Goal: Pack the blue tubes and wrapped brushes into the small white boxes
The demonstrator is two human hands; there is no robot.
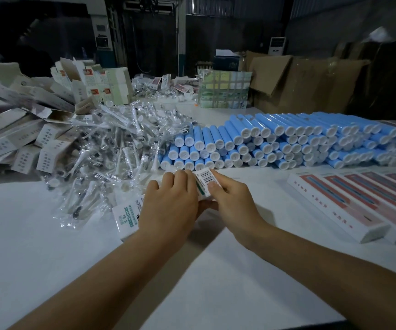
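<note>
A small white box (130, 216) with green lettering lies on the white table (37, 234) in front of me. My left hand (170, 203) grips its middle from above. My right hand (230, 201) pinches the box's far end flap, which bears a barcode (205, 178). A stack of blue tubes (275, 141) with white caps lies behind the hands, reaching to the right. A heap of wrapped brushes (111, 151) in clear plastic lies to the left of the tubes.
Several empty white boxes (25, 129) are piled at the far left. A row of closed boxes with red print (358, 206) lies at the right. Cardboard cartons (299, 82) and a taped carton (224, 89) stand at the back.
</note>
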